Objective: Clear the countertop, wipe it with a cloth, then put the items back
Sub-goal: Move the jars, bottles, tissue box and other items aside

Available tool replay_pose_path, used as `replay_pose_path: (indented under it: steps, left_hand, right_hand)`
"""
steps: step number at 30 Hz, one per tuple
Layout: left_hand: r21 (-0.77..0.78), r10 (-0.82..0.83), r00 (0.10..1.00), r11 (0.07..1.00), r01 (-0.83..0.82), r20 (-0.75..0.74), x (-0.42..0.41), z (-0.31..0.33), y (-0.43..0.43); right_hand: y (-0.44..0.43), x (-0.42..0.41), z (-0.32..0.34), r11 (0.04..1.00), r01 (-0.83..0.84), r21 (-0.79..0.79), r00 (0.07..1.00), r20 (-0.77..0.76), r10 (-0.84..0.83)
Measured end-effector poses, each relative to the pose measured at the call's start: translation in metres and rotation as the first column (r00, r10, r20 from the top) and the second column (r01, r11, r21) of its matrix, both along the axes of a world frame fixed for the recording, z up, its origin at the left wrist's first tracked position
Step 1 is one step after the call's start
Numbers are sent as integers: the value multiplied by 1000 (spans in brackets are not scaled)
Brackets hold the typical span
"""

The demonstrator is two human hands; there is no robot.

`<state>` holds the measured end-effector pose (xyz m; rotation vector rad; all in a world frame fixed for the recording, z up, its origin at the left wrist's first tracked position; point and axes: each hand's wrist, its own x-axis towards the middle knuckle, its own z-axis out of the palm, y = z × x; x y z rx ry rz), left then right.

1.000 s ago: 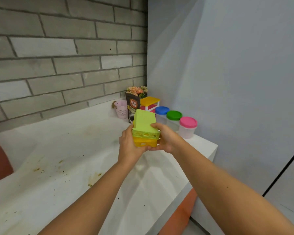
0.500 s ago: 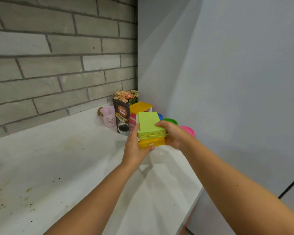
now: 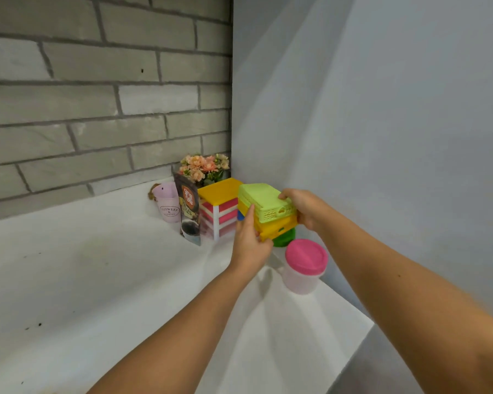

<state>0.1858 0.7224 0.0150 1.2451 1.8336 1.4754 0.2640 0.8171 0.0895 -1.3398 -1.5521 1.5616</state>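
Baskets (image 3: 264, 201) stacked, long axis toward corner, left hand (image 3: 249, 243), right hand (image 3: 306, 209) gripping

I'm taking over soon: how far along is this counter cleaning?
Done: items such as the drawer unit and pink-lidded jar stand grouped in the corner. In hand: left hand and right hand hold the stacked baskets near that corner. Left: dark specks mark the countertop and no cloth shows, so wiping probably lies ahead.
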Motion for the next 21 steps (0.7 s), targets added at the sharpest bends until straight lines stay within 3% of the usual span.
replay_pose_path:
  steps: [8, 21]
  left_hand:
    - [-68, 82, 996, 994, -80, 28, 0, -7, 24]
    - [-11, 182, 982, 983, -183, -43, -1, -6, 23]
  right_hand:
    - [33, -10, -14, 994, -105, 13, 992, 71, 104]
    - [39, -8, -17, 981, -150, 120, 988, 67, 143]
